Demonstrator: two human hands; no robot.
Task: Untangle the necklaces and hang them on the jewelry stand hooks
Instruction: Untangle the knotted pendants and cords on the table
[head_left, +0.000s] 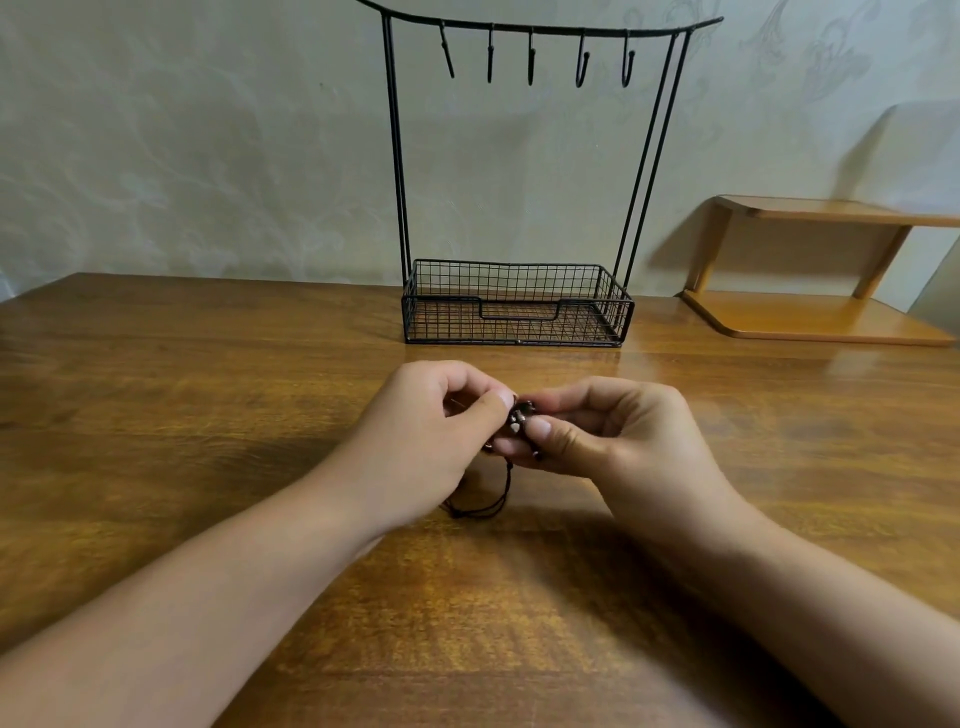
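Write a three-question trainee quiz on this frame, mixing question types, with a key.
1. True or false: a necklace already hangs on one of the hooks of the jewelry stand.
2. Which hands pinch the tangled necklaces? A) left hand only B) right hand only C) both
3. Fill in: a loop of black cord hangs below the hands toward the ____.

Key: 1. False, all five hooks are bare. 2. C. 3. table.
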